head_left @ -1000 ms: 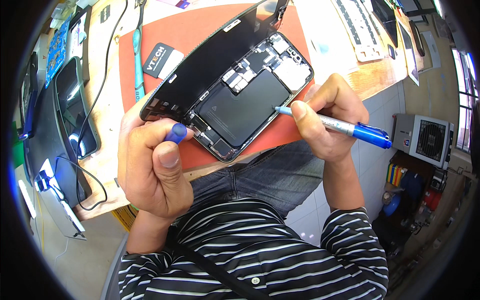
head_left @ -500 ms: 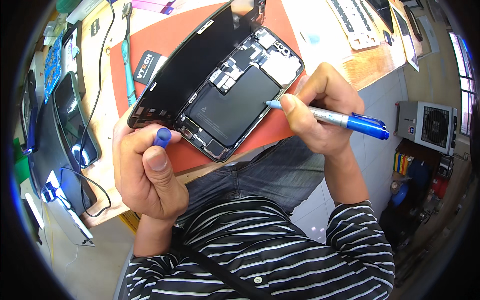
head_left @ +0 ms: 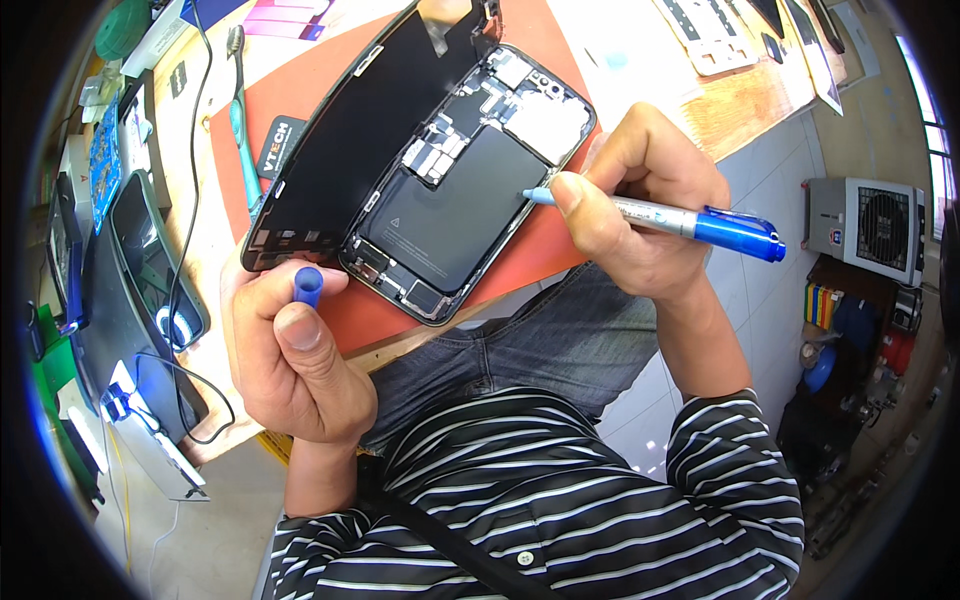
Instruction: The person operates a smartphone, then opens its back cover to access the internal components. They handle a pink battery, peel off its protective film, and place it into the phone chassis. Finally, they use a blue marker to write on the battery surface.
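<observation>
An opened smartphone [head_left: 455, 215] lies on an orange-red mat [head_left: 545, 235], its black battery and circuit parts bare. Along its left side the detached-looking screen [head_left: 345, 130] stands raised at an angle. My right hand [head_left: 645, 205] grips a blue-and-silver marker pen [head_left: 655, 215], its tip at the battery's right edge; whether it touches I cannot tell. In my left hand [head_left: 295, 350] a blue pen cap [head_left: 308, 286] is pinched between thumb and forefinger, open end up. The fingers of that hand also sit at the screen's lower end, apparently supporting it.
Left of the screen lie a teal toothbrush [head_left: 241, 135] and a dark card [head_left: 280, 147]. A black cable [head_left: 192, 185] runs past another phone [head_left: 158, 255] at the left. At the far right of the table lies a pale perforated plate [head_left: 705, 35]. An air cooler [head_left: 868, 228] stands beyond.
The phone, mat and table have shifted slightly left and up in the picture. Both hands keep their holds, and the marker tip remains near the battery's right edge.
</observation>
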A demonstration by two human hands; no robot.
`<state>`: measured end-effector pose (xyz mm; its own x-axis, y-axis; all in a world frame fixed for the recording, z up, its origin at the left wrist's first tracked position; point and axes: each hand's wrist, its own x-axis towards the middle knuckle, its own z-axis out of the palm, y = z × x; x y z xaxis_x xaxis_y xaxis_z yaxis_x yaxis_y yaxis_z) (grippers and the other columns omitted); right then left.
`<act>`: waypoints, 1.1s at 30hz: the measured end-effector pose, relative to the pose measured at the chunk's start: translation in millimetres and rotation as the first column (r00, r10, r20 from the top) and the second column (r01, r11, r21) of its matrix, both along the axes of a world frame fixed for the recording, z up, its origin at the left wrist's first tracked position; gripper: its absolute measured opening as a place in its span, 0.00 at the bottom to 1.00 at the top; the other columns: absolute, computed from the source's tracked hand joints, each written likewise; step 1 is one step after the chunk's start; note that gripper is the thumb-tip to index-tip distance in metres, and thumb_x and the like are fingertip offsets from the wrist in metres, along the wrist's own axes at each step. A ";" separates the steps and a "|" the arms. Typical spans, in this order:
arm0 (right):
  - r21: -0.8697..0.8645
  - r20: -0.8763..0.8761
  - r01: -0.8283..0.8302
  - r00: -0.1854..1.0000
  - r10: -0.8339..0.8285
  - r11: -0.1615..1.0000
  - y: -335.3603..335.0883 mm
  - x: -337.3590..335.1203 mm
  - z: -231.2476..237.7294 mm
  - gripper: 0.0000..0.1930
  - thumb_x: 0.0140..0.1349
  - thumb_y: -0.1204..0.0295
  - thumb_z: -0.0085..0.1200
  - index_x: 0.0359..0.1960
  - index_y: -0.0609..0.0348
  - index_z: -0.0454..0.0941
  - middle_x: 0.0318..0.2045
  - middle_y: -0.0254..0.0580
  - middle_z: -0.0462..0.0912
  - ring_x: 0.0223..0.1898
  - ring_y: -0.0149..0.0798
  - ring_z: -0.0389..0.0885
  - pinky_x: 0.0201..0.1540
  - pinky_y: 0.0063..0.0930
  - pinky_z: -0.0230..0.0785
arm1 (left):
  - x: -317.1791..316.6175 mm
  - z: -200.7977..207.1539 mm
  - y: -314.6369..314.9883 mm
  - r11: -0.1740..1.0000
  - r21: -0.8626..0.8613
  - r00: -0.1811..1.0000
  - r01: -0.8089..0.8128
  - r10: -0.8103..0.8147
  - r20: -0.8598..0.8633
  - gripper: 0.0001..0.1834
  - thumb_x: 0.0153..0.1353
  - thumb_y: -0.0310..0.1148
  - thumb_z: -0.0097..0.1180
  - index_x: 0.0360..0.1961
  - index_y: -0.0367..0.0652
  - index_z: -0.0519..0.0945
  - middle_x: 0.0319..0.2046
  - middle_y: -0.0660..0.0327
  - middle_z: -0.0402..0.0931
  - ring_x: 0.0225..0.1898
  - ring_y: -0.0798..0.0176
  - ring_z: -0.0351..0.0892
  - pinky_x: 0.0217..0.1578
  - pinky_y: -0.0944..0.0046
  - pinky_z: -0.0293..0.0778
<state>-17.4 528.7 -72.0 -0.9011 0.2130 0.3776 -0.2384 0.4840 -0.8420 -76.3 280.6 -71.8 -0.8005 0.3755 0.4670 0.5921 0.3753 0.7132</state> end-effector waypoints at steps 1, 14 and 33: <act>-0.002 0.004 0.002 1.000 -0.002 1.000 -0.5 -0.1 -0.4 0.12 0.59 0.77 0.64 0.24 0.58 0.71 0.18 0.29 0.75 0.18 0.15 0.66 0.20 0.13 0.57 | 0.5 -2.0 -0.5 1.000 0.025 1.000 0.006 -0.006 0.016 0.21 0.80 0.40 0.40 0.40 0.32 0.77 0.37 0.56 0.77 0.42 0.64 0.74 0.61 0.56 0.62; -0.003 -0.039 0.042 0.998 -0.042 0.999 -2.8 -3.6 -0.5 0.12 0.56 0.79 0.63 0.22 0.59 0.70 0.15 0.28 0.73 0.15 0.16 0.67 0.18 0.15 0.57 | 0.6 -1.6 2.2 0.998 0.067 1.000 0.008 -0.010 0.023 0.22 0.79 0.41 0.41 0.39 0.31 0.77 0.36 0.55 0.76 0.43 0.61 0.71 0.49 0.62 0.67; 0.000 -0.080 0.062 0.995 -0.062 0.998 -1.6 -3.6 -0.6 0.12 0.56 0.79 0.62 0.22 0.59 0.69 0.14 0.27 0.73 0.15 0.15 0.69 0.18 0.15 0.59 | -0.6 -3.3 4.3 0.994 0.105 1.000 0.019 -0.020 0.006 0.21 0.79 0.40 0.42 0.39 0.30 0.77 0.36 0.55 0.77 0.42 0.62 0.72 0.47 0.64 0.68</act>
